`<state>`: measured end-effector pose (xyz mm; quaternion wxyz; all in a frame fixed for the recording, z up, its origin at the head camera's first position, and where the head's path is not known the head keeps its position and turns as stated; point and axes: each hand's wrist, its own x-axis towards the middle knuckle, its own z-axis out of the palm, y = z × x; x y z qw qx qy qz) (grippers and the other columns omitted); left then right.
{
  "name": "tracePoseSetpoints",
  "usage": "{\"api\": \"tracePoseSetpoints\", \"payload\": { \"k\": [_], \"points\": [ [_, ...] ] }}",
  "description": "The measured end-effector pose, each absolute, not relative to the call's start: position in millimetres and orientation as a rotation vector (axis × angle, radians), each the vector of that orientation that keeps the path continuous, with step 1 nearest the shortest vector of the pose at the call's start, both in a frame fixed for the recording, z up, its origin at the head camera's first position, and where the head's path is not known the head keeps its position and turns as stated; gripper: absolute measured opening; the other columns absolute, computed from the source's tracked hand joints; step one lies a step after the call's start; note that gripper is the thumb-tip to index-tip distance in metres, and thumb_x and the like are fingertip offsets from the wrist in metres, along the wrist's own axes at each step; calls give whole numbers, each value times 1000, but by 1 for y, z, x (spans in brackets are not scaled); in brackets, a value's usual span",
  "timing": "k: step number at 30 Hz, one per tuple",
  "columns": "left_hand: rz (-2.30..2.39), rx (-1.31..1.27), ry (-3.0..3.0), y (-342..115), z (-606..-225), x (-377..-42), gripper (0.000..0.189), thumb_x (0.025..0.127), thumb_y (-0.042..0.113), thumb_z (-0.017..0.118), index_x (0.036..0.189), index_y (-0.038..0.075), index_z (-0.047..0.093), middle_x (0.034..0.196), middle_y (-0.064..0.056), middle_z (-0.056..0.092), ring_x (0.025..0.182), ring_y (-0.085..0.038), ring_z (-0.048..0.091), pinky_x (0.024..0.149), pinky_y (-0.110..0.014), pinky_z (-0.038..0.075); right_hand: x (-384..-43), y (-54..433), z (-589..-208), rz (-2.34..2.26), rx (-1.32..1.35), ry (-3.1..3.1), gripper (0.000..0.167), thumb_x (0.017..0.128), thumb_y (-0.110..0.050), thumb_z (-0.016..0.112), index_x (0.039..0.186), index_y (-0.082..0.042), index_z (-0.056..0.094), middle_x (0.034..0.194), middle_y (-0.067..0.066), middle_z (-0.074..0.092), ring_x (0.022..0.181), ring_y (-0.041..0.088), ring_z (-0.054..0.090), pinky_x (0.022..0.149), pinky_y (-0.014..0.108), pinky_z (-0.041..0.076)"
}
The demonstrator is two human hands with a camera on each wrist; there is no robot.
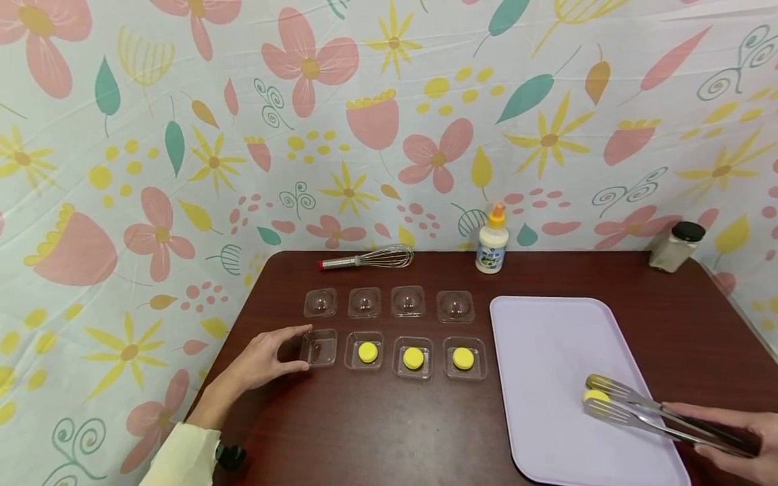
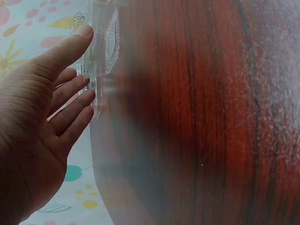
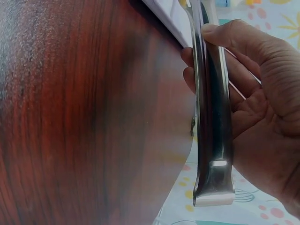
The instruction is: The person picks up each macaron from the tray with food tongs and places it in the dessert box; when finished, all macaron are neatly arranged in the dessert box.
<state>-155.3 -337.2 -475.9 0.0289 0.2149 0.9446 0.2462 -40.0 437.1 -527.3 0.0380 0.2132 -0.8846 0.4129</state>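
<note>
At four o'clock our right hand (image 3: pixel 276 91) pinches tongs (image 3: pixel 213 117) about the disc (image 1: pixel 595 395) on the tray (image 1: pixel 547 344): pick-up, we judge. Next likely wants a steady carry to the seven o'clock box (image 1: pixel 323 348), beside our spread left hand (image 1: pixel 265 359).

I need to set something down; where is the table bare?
The brown wooden table is bare before the clear square plastic boxes, left of the lilac rectangular tray, and between the white plastic bottle and the black-lidded clear jar. Crowded: around those boxes and the clear plastic domes behind, with the left hand alongside.
</note>
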Motion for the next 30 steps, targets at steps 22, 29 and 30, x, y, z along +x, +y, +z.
{"api": "tracePoseSetpoints", "payload": {
  "k": [22,29,30],
  "points": [
    [721,656,2903,-338,-475,-158,73,87,38,89,150,13,62,145,-10,66,132,-34,63,103,-57,53,-51,419,-513,1022,672,-2633,86,50,19,93,122,-27,79,117,-32,67,98,-22,60,72,0,46],
    [708,658,2890,-337,-473,-157,73,88,37,89,151,13,62,146,-10,65,133,-34,62,104,-56,53,-59,407,-500,1047,604,-2702,70,58,20,90,117,-16,82,112,-31,69,84,-14,62,63,4,45],
    [707,659,2890,-337,-473,-157,73,88,37,89,151,13,62,146,-10,65,133,-34,62,104,-56,53,-60,404,-497,1029,563,-2730,68,60,19,91,117,-17,82,110,-33,67,79,-13,59,59,6,43]
  ]
}}
